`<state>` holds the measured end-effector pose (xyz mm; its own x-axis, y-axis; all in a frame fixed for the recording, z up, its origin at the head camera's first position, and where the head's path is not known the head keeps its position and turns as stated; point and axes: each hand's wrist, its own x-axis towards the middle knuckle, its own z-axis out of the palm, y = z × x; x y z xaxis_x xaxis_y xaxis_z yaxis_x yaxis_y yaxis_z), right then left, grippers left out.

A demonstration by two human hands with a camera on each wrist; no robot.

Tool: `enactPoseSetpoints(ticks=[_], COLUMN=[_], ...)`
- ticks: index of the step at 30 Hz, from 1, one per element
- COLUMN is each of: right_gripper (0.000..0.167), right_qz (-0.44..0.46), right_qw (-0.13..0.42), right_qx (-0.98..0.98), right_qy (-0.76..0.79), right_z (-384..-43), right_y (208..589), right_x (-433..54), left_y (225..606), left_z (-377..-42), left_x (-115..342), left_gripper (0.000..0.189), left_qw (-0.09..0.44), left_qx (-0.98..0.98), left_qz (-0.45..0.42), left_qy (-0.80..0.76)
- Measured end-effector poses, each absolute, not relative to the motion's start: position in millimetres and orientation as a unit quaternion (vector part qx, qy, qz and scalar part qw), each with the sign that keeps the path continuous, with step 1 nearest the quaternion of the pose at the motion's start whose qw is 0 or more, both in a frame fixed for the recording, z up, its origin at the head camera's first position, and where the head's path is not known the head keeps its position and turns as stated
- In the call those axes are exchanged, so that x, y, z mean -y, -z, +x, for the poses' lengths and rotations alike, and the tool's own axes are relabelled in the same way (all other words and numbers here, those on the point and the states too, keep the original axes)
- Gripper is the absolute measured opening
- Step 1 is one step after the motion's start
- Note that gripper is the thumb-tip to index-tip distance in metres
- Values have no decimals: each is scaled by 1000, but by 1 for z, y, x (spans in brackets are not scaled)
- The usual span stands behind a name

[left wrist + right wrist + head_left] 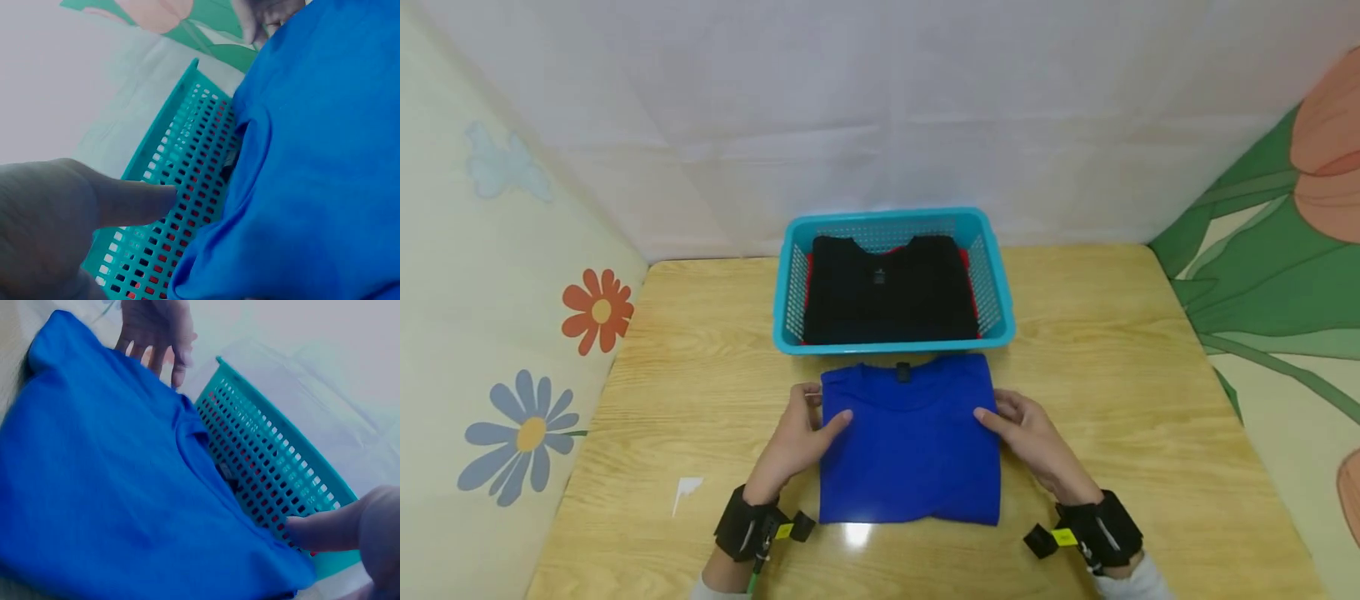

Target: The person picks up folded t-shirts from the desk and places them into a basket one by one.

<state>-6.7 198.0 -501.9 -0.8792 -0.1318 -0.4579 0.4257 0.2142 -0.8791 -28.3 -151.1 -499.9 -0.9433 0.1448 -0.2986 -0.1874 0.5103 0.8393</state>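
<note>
A blue folded T-shirt (910, 450) lies on the table, its neckline and dark label toward the basket. At its left edge is my left hand (801, 437), the thumb over the cloth and the fingers beside it. My right hand (1030, 437) is at the opposite edge, its thumb also over the cloth. In the left wrist view the left thumb (137, 201) stands apart from the shirt. The left hand's fingers (156, 356) look loose in the right wrist view. Just beyond the shirt stands a turquoise basket (895, 348) with a folded black T-shirt (887, 304) inside.
Red cloth shows under the black shirt. The wooden table (1150, 417) extends to both sides, with a small white mark (687, 485) at the left. A white sheet (887, 108) hangs behind, and flower-painted panels (527, 333) flank the table.
</note>
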Motion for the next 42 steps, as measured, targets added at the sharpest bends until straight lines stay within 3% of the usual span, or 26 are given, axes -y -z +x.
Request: enactPoseSetpoints(ticks=[7,13,20,27,36,42], right_gripper=[66,62,66,64,67,62], right_qz=[72,81,95,37,-55,-79], right_qw=[270,325,277,257,271,244], right_qx=[-748,-684,-680,-677,-656,-669], right_qy=[602,649,672,688,702,698], right_z=[-10,-11,-8,1,9,4], right_y=[503,506,508,498,460,434], right_x=[-197,-191,-190,-197,-198,-196], left_y=[500,509,510,498,458,432], left_z=[-28,-24,-22,-23,-16,-16], left_x=[153,151,157,165,175,181], left_gripper=[66,65,64,63,49,49], left_qw=[237,224,190,188,177,165], left_qx=[-823,-803,-816,-791,-761,-755], left_qz=[-38,-55,-67,-72,-32,13], left_qy=[-515,-549,-541,-577,-623,-635])
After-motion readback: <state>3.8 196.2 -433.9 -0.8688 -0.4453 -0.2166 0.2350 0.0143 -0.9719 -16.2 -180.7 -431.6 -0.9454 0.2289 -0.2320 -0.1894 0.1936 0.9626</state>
